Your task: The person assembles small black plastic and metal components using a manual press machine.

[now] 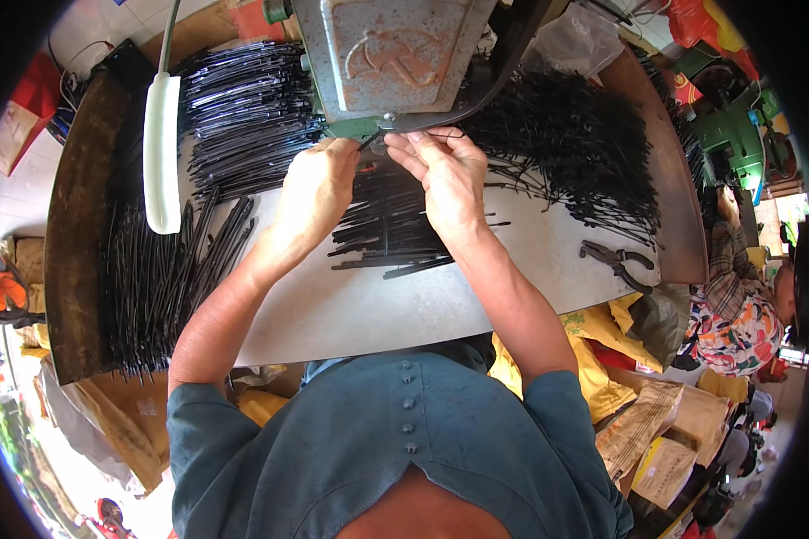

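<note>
Currently a thin black rod (368, 141) is held at the far middle of the table (333, 314), close by the machine (391, 54). It's pinched by the L hand (319, 184), w/ thumb & fingertips drawn together. The R hand (449, 175) is set opposite, fingers bent & partly closed; a dark strip is seen along its fingertips, but whether that's gripped can't be told. A loose bunch of rods (395, 220) is spread just nearer than the hands. More are heaped in a far L pile (252, 117), near L pile (166, 296) & far R pile (566, 144). Pliers (615, 259) are laid at R, handles apart. A white lamp (162, 153) is hung at far L.
</note>
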Motion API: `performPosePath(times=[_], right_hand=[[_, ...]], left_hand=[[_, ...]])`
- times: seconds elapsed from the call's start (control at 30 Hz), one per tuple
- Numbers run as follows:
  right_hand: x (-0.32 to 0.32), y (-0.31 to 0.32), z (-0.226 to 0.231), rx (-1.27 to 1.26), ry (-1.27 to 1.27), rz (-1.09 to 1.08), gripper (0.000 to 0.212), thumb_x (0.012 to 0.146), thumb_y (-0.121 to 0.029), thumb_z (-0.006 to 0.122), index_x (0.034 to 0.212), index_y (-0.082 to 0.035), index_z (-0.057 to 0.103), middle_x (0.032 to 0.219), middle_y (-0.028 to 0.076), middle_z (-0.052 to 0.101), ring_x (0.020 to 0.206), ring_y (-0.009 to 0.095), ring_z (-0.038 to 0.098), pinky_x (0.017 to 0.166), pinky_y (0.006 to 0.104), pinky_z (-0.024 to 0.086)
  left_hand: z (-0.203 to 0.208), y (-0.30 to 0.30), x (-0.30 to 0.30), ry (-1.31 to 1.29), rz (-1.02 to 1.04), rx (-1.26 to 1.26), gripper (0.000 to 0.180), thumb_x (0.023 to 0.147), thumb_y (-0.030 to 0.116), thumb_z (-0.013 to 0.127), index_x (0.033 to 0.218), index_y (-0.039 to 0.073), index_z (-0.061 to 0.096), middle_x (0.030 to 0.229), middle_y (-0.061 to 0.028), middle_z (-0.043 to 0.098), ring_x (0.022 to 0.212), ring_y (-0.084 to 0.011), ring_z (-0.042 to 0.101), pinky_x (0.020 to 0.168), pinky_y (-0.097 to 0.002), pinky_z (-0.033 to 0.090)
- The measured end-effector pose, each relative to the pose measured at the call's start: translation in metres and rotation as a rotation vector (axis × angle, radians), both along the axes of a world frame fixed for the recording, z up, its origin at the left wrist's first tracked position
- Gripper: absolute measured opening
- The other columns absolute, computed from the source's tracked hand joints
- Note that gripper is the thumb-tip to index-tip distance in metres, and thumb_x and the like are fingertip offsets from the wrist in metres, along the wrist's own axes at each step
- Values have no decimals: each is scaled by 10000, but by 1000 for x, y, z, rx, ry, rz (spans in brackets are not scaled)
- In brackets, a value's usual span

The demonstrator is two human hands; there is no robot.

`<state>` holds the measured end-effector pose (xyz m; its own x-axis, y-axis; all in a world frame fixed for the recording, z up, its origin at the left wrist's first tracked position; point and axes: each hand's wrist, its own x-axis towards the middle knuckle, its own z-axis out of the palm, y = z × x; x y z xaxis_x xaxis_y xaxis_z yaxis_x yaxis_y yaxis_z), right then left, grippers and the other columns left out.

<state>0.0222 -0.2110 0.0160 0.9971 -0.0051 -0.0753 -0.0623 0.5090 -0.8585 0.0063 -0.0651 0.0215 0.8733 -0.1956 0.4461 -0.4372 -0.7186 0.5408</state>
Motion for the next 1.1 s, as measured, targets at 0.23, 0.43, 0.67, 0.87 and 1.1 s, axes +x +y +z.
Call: performPosePath(times=[0.23, 0.43, 0.67, 0.87, 1.1], right_hand=[[-3, -2, -2, 20, 17, 9, 80, 805, -11, 487, 866, 42, 489, 866, 145, 556, 800, 242, 588, 736, 328, 505], [-1, -6, -3, 64, 62, 27, 87, 791, -20, 512, 849, 43, 494, 855, 158, 560, 789, 261, 590, 723, 344, 501], [-8, -21, 0, 139, 246, 213, 164, 773, -104, 543, 892, 4, 515, 908, 149, 574, 868, 243, 558, 780, 373, 446], [-26, -35, 18, 40, 350, 379, 99, 806, -97, 503, 891, -54, 530, 893, 93, 565, 724, 184, 562, 548, 265, 507], [-17, -51, 22, 0, 309, 271, 62, 799, -84, 517, 842, -38, 518, 767, 65, 551, 513, 94, 458, 391, 165, 350]], left_hand=[[-1, 0, -3, 9, -9, 3, 106, 763, 23, 492, 826, -47, 542, 657, -151, 549, 546, -255, 552, 497, -314, 428], [5, -7, -7, -41, 89, 332, 54, 753, 4, 472, 804, -8, 486, 691, -146, 524, 582, -327, 538, 496, -366, 430], [25, -21, -21, 346, 16, -152, 102, 736, 50, 511, 808, 24, 578, 713, -169, 559, 608, -292, 559, 556, -354, 446], [13, -11, -54, 16, -136, -116, 179, 600, 65, 584, 747, 16, 495, 674, -112, 487, 650, -276, 512, 561, -352, 440], [-25, 92, -99, 345, 699, 637, 641, 775, 372, 501, 1246, 0, 277, 1335, -227, 101, 1247, -375, 28, 925, -617, 48]])
